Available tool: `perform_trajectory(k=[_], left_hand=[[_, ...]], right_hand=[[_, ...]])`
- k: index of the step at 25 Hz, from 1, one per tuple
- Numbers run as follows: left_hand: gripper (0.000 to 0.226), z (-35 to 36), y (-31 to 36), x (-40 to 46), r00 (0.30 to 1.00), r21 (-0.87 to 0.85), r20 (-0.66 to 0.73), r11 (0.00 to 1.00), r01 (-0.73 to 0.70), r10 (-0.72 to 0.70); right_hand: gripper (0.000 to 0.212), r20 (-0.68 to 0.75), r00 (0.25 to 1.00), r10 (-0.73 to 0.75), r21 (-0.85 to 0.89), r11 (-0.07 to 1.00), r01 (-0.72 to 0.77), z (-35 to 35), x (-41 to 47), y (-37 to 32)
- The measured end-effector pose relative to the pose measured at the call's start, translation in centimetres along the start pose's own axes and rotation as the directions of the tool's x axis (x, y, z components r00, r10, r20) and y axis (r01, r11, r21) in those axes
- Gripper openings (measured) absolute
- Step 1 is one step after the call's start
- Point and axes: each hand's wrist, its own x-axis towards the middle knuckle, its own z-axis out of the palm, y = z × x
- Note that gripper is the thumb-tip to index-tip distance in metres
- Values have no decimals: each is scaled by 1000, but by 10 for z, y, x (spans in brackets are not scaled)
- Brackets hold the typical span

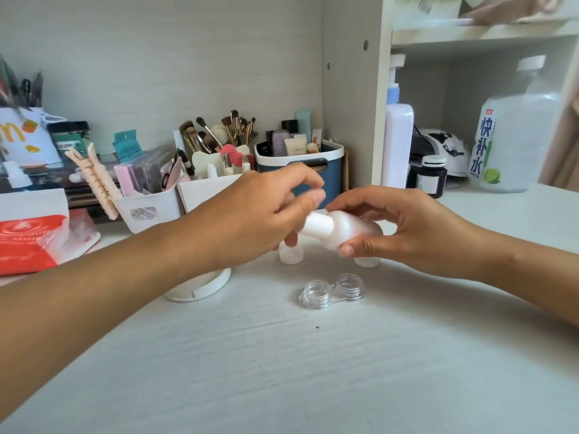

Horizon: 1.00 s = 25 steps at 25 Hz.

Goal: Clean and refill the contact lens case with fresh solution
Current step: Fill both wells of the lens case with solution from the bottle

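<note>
Hands meet above the middle of the white counter (313,371). The right hand (407,227) holds a small white bottle (351,233) tipped on its side, thumb under the body and fingers over the top, its grip clamped on it. The bottle's neck points left, where the left hand (266,214) closes thumb and fingertips around the cap (316,225); that end is blurred, so whether the cap is on the neck or just off it is hard to tell. Just below the hands, nearer the camera, the clear lens case (332,289) lies flat on the counter with both wells open and upward. Two small white lids (291,255) stand on the counter behind the case, one under each hand, the right one mostly hidden by the bottle. A white round dish (200,286) sits partly under the left forearm. Farther back are a blue bin (332,173) of tubes, a holder of brushes (219,133), and on the right a large clear drink bottle (513,126).
</note>
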Motion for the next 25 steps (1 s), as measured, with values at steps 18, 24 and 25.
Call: perform_trajectory(k=[18,24,25], left_hand=[[36,1,-8,4,966,194,46,946,-259,255],[26,3,3,4,994,64,-102,997,51,-44],[35,3,4,6,987,41,-129,994,100,-94]], right_hand=[[40,-24,1000,-19,-29,999,18,-4,10,2],[46,-41,999,-34,-56,998,32,-7,11,-1],[47,-43,999,-33,-66,997,30,-8,11,-2]])
